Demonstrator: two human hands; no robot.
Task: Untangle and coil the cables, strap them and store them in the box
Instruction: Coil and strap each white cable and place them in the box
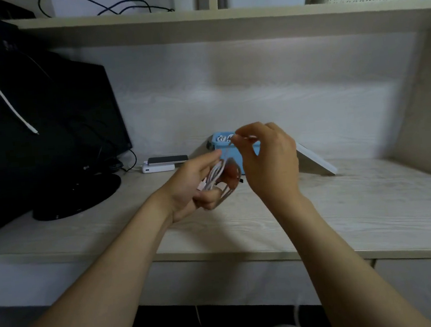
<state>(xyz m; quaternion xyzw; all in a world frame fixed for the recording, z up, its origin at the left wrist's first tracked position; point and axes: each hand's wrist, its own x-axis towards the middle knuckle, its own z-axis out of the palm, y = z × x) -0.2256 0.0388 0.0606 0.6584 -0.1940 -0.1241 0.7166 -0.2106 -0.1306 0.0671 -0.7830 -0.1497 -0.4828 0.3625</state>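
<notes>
white cable: lying looped in several turns over the left hand, whose thumb and fingers are curling round the bundle. right hand: pinching one thin strand of this cable between thumb and fingertip, holding it taut just above the coil. blue box: sitting on the pale wood desk directly behind both hands, holding more white cable. black monitor: standing at far left, a white power bank lying beside its base.

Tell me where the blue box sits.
Head view, centre: the blue box stands on the desk behind the right hand, between a white power bank and a leaning white panel.
</notes>
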